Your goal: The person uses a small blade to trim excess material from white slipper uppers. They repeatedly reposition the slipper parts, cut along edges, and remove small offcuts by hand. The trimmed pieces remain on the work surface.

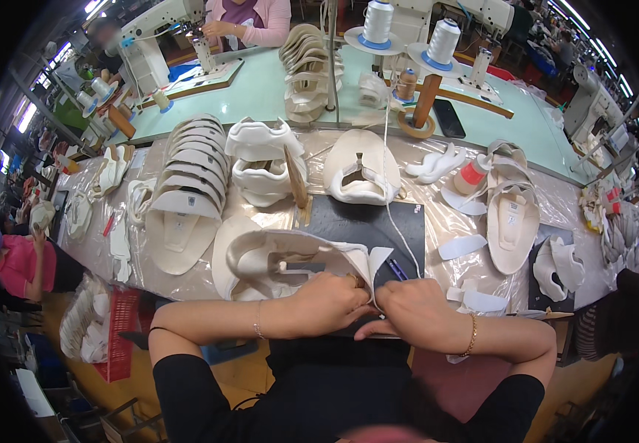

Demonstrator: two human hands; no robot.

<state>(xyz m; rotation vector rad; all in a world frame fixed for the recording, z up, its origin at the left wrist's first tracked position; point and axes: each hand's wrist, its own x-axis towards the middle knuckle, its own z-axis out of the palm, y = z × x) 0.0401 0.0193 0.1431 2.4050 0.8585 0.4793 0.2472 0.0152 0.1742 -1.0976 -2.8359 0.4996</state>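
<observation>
A cream shoe upper (282, 255) lies on its side before me, its opening toward me. My left hand (332, 297) is closed on its right end, fingers curled at the edge. Close beside it, my right hand (417, 306) pinches at the same end, where a white flap (379, 263) stands up; the fingertips are partly hidden. A white cord (402, 229) hangs from above and runs down to my right hand. Under the work is a black board (349, 215), with dark pens (397, 269) lying just beyond my right hand.
A row of nested cream uppers (194, 166) stands at left, with white stacked uppers (264, 162) beside it. At right are a red-and-white bottle (472, 176) and more uppers (513, 225). Thread cones (441, 43) and a phone (448, 118) sit on the green table. Another person (249, 22) works opposite.
</observation>
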